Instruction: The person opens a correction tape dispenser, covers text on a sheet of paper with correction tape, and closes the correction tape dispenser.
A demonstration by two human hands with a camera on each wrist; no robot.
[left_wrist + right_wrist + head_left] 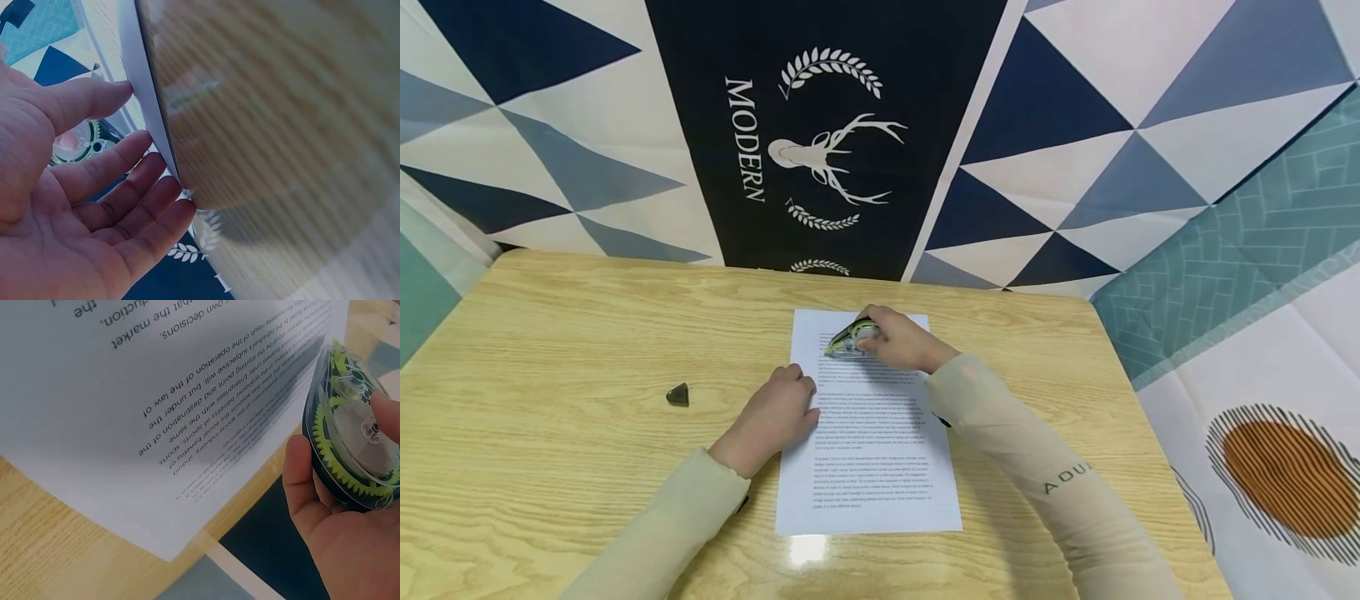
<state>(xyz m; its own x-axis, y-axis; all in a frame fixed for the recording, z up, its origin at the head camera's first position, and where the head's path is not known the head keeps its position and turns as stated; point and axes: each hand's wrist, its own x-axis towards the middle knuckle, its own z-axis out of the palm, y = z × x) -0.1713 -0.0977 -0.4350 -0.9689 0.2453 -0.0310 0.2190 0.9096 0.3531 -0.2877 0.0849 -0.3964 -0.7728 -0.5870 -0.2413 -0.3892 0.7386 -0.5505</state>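
Note:
A printed sheet of paper lies on the wooden table. My right hand grips a correction tape dispenser, its tip at the upper left lines of text. In the right wrist view the correction tape shows a clear case with green gears, held between thumb and fingers. My left hand rests on the paper's left edge; in the left wrist view the fingertips of that left hand touch the edge with fingers extended and slightly bent. A small dark cap lies on the table left of the left hand.
The wooden table reaches back to a wall cloth with triangles, a deer head and lettering. Another patterned cloth hangs at the right side. Light reflects off the table below the paper.

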